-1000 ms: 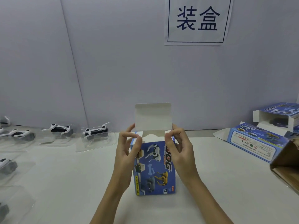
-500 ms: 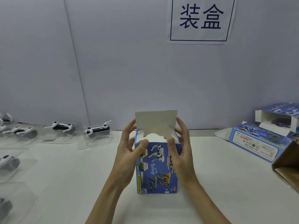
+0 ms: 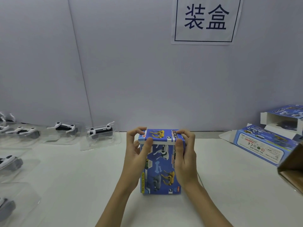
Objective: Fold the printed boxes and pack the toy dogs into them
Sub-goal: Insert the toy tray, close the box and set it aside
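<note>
A blue printed box (image 3: pixel 161 167) stands upright on the white table (image 3: pixel 229 185) in front of me. Its top lid lies folded down flat over the opening. My left hand (image 3: pixel 136 154) grips the box's upper left corner, thumb on the front edge of the lid and fingers curled over the top. My right hand (image 3: pixel 186 154) grips the upper right corner the same way. Several black-and-white toy dogs in clear plastic trays, one of them (image 3: pixel 100 131), line the left side of the table.
Two more printed boxes lie at the right, one flat (image 3: pixel 262 143) and one open (image 3: pixel 283 120) stacked on it. A brown cardboard carton's corner (image 3: pixel 291 167) juts in at the right edge. A paper sign (image 3: pixel 205 20) hangs on the grey wall.
The lid, upright a second ago, has been folded forward and down onto the box top. Both hands moved up to the top corners.
</note>
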`<state>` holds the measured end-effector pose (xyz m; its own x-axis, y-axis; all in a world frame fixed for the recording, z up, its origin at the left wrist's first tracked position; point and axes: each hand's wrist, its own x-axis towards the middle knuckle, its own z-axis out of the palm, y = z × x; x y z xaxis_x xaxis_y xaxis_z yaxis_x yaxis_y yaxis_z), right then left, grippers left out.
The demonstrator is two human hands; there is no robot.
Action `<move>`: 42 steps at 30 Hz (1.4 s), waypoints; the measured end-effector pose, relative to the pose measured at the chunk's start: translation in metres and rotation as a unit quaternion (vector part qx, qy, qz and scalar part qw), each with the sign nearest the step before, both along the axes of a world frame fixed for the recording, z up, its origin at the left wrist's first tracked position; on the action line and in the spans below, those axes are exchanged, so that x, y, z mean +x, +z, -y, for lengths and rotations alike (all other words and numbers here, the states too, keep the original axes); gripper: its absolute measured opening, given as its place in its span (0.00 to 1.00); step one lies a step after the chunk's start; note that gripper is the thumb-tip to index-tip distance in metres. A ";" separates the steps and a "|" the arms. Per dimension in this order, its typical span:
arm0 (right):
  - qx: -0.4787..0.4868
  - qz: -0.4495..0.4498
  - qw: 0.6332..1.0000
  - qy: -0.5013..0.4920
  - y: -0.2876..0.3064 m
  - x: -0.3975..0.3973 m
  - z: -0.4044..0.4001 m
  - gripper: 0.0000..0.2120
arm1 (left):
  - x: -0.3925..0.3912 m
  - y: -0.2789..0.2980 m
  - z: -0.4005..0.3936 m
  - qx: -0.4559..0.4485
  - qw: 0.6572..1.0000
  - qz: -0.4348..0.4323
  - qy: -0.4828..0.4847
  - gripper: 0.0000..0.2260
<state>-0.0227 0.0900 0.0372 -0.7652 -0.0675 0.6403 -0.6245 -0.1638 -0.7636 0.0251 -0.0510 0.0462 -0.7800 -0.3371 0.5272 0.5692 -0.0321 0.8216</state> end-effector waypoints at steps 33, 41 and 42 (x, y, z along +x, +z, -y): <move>0.010 0.067 0.996 0.052 0.001 0.002 0.006 0.17 | 0.006 0.000 0.008 -0.089 0.991 -0.021 0.097 0.17; 0.006 0.103 0.994 0.031 -0.003 -0.006 0.003 0.13 | 0.007 0.005 0.009 -0.123 0.984 -0.011 0.129 0.43; 0.007 0.100 0.995 0.027 -0.003 -0.007 0.002 0.12 | 0.007 0.004 0.009 -0.121 0.984 0.000 0.129 0.44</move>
